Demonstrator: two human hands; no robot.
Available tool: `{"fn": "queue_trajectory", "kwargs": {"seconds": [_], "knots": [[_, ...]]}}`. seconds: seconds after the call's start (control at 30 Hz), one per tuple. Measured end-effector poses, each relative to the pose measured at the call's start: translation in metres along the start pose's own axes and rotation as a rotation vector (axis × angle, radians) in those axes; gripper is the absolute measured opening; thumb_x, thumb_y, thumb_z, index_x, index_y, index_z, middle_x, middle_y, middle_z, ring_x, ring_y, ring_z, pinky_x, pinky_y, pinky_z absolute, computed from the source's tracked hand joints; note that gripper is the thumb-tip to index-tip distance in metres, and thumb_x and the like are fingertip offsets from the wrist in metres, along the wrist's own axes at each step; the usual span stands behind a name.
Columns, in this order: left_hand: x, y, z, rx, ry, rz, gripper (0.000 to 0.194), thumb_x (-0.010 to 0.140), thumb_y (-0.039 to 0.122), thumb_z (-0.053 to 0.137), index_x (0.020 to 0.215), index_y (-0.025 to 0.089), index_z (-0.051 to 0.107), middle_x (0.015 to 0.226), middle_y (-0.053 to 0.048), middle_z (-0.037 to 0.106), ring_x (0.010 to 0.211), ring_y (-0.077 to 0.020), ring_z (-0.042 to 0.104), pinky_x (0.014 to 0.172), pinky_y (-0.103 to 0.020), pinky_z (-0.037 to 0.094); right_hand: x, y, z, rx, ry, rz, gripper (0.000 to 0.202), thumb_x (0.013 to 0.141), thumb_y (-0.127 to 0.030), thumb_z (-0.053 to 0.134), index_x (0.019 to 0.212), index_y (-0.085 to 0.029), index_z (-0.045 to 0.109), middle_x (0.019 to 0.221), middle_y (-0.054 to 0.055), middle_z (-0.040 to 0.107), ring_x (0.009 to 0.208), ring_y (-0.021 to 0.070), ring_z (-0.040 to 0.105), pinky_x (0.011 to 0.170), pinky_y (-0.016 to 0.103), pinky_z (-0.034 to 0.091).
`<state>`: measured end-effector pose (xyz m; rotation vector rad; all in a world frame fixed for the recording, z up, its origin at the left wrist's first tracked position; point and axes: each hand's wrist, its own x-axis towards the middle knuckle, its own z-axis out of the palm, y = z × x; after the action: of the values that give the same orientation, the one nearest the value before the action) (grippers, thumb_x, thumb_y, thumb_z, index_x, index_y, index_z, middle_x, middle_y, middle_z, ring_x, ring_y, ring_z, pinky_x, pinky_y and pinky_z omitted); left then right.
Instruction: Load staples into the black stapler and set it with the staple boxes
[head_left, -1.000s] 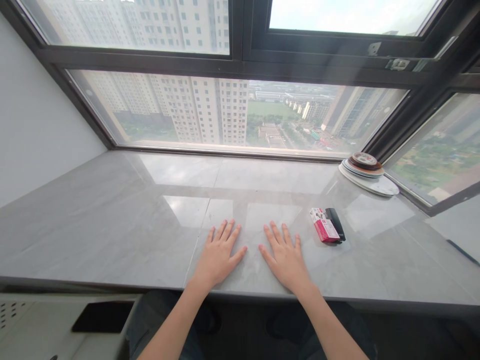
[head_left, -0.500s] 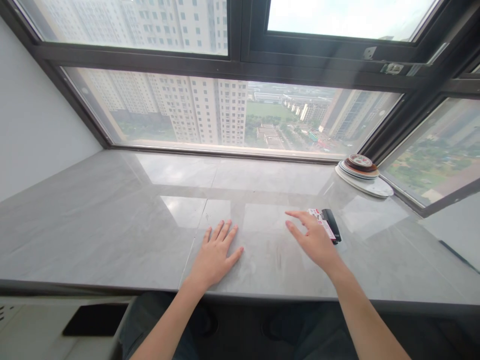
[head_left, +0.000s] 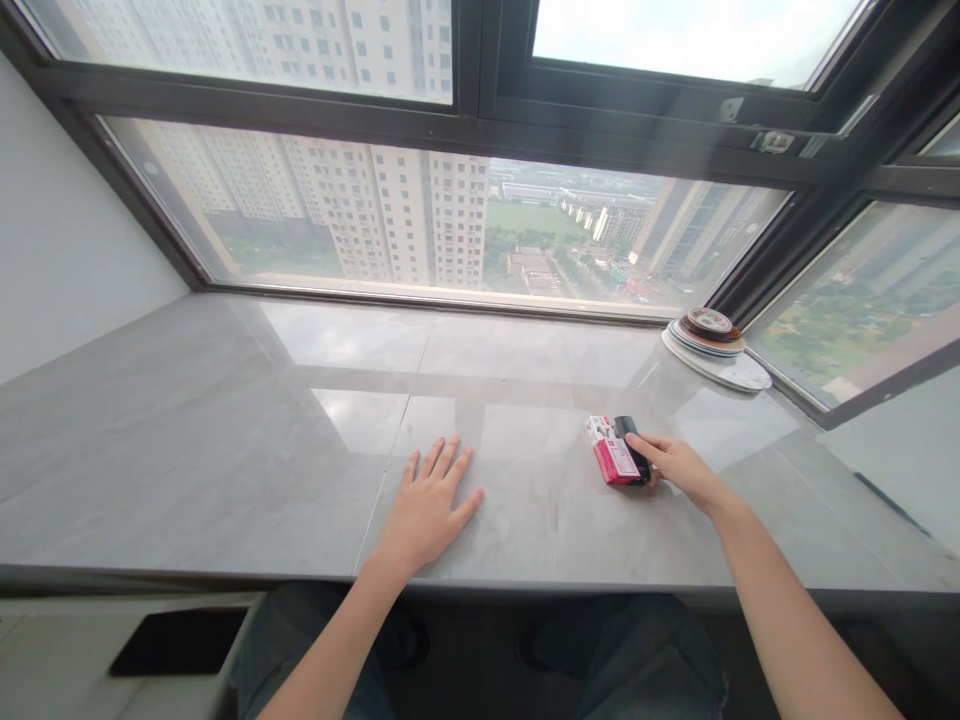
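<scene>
Fingers spread, my left hand (head_left: 431, 508) lies flat on the grey marble-like counter (head_left: 225, 450), left of the middle, holding nothing. To the right, my right hand (head_left: 681, 470) is closed around a black stapler (head_left: 625, 429), thumb on top and the other fingers mostly hidden behind it. Against the stapler's left side lies a small pink-and-white box (head_left: 615, 461), printed like a box of staples. Both the stapler and the box appear to rest on the counter.
A stack of round plates or discs (head_left: 716, 350) stands at the back right corner by the window frame (head_left: 600, 150). Below the counter's front edge, a flat black rectangular object (head_left: 178, 641) lies on a pale surface at lower left.
My right hand has moved right and taken hold of the stapler. The stapler and box now sit slightly further left in view, with the box more exposed. My left hand has stayed put.
</scene>
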<state>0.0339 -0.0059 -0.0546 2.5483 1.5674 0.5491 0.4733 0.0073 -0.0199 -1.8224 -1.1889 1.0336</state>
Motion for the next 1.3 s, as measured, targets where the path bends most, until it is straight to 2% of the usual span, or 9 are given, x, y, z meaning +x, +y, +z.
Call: {"fn": "queue_trajectory", "kwargs": {"seconds": [0.1, 0.2, 0.33, 0.47, 0.57, 0.8, 1.0, 1.17, 1.3], "knots": [[0.001, 0.000, 0.000, -0.024, 0.003, -0.002, 0.060, 0.105, 0.056, 0.041, 0.162, 0.039, 0.033, 0.171, 0.001, 0.027, 0.161, -0.0273, 0.017, 0.130, -0.056, 0.015, -0.012, -0.015, 0.050, 0.056, -0.047, -0.083, 0.053, 0.079, -0.064, 0.074, 0.098, -0.014, 0.081, 0.063, 0.003, 0.069, 0.049, 0.0156, 0.056, 0.047, 0.028, 0.046], [0.002, -0.002, -0.002, -0.114, 0.004, -0.026, 0.054, 0.107, 0.054, 0.037, 0.159, 0.038, 0.039, 0.169, 0.001, 0.032, 0.160, -0.0259, 0.021, 0.130, -0.054, 0.015, -0.025, -0.036, 0.120, 0.145, -0.044, -0.160, 0.051, 0.081, -0.063, 0.074, 0.099, -0.016, 0.078, 0.065, 0.001, 0.067, 0.047, 0.0154, 0.057, 0.044, 0.028, 0.049], [0.004, -0.007, -0.010, -0.398, 0.105, -0.186, 0.049, 0.110, 0.049, 0.031, 0.152, 0.030, 0.047, 0.157, -0.004, 0.052, 0.148, -0.0226, 0.044, 0.125, -0.046, 0.031, -0.039, -0.064, 0.216, 0.216, -0.052, -0.174, 0.054, 0.084, -0.062, 0.074, 0.114, -0.018, 0.070, 0.072, 0.002, 0.067, 0.052, 0.0177, 0.063, 0.043, 0.029, 0.054], [0.008, 0.001, -0.016, -0.475, 0.275, -0.309, 0.045, 0.105, 0.042, 0.048, 0.147, 0.026, 0.049, 0.145, -0.008, 0.059, 0.132, -0.0239, 0.057, 0.112, -0.040, 0.046, -0.050, -0.083, 0.266, 0.220, -0.054, -0.226, 0.054, 0.087, -0.064, 0.070, 0.119, -0.020, 0.065, 0.077, 0.001, 0.066, 0.057, 0.0177, 0.064, 0.044, 0.028, 0.055], [0.014, 0.014, -0.015, -0.343, 0.337, -0.329, 0.053, 0.094, 0.033, 0.062, 0.145, 0.026, 0.050, 0.142, -0.010, 0.056, 0.132, -0.0284, 0.054, 0.113, -0.044, 0.045, -0.054, -0.085, 0.262, 0.202, -0.045, -0.246, 0.053, 0.087, -0.064, 0.069, 0.117, -0.020, 0.064, 0.077, 0.000, 0.064, 0.057, 0.0173, 0.063, 0.043, 0.027, 0.054], [0.014, 0.023, -0.007, -0.214, 0.348, -0.434, 0.053, 0.092, 0.031, 0.063, 0.144, 0.023, 0.051, 0.123, -0.013, 0.058, 0.114, -0.0315, 0.061, 0.101, -0.047, 0.051, -0.058, -0.054, 0.211, 0.188, 0.024, -0.199, 0.056, 0.084, -0.068, 0.070, 0.114, -0.021, 0.063, 0.073, -0.003, 0.059, 0.053, 0.0162, 0.057, 0.041, 0.027, 0.051], [0.018, -0.025, -0.018, -0.201, 0.428, -0.458, 0.054, 0.093, 0.038, 0.065, 0.144, 0.024, 0.052, 0.129, -0.012, 0.058, 0.119, -0.0298, 0.061, 0.102, -0.042, 0.052, -0.070, -0.044, 0.207, 0.180, 0.128, -0.260, 0.052, 0.086, -0.068, 0.069, 0.108, -0.021, 0.065, 0.071, -0.003, 0.055, 0.060, 0.0163, 0.055, 0.048, 0.025, 0.048], [0.046, -0.077, -0.024, -0.153, 0.352, -0.521, 0.048, 0.089, 0.038, 0.068, 0.133, 0.020, 0.061, 0.124, -0.013, 0.063, 0.117, -0.0308, 0.060, 0.100, -0.042, 0.050, -0.074, -0.051, 0.207, 0.155, 0.172, -0.279, 0.056, 0.084, -0.071, 0.067, 0.106, -0.020, 0.068, 0.069, 0.000, 0.058, 0.060, 0.0182, 0.056, 0.050, 0.027, 0.048], [0.045, -0.084, -0.026, -0.156, 0.370, -0.501, 0.042, 0.093, 0.041, 0.064, 0.130, 0.021, 0.064, 0.121, -0.012, 0.066, 0.115, -0.0297, 0.060, 0.102, -0.042, 0.048, -0.075, -0.055, 0.205, 0.151, 0.170, -0.282, 0.059, 0.083, -0.074, 0.067, 0.105, -0.020, 0.069, 0.068, 0.000, 0.060, 0.059, 0.0191, 0.056, 0.050, 0.028, 0.047]]}}
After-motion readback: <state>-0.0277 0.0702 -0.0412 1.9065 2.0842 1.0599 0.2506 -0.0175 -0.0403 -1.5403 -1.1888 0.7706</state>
